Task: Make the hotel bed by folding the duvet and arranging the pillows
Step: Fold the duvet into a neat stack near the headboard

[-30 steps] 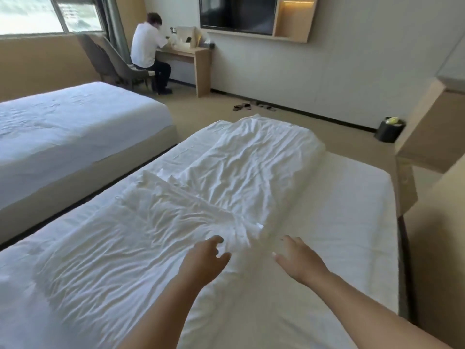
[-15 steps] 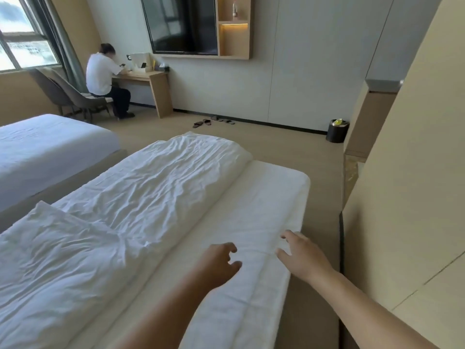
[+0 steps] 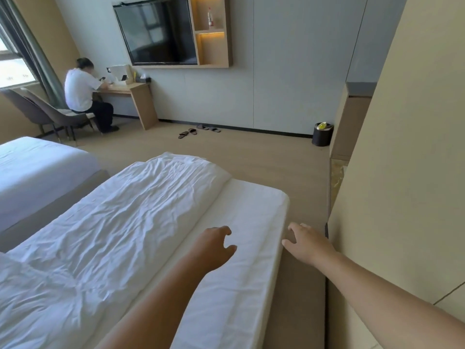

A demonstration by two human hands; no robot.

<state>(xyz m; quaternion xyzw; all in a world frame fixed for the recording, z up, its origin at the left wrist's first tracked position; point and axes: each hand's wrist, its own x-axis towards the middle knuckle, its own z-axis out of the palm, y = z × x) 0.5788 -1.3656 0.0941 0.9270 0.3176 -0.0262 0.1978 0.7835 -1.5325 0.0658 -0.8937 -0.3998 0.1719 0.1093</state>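
A rumpled white duvet [image 3: 120, 222] lies folded lengthwise along the left part of the bed, leaving a bare strip of white sheet on the mattress [image 3: 254, 212] at the right. My left hand [image 3: 214, 245] hovers over that strip with fingers loosely curled, holding nothing. My right hand [image 3: 305, 241] reaches past the mattress's right edge, fingers spread, empty. No pillow is in view.
A beige wall panel [image 3: 402, 197] stands close on the right, leaving a narrow gap beside the bed. A second bed [image 3: 37, 170] lies to the left. A seated person [image 3: 83, 94] is at a desk [image 3: 136, 94]. Slippers [image 3: 191, 132] and a black bin [image 3: 322, 134] are on the floor.
The view has swung right, away from the duvet. Both hands moved from the duvet's folded edge across the bare sheet; the right hand now passes the mattress's right edge.
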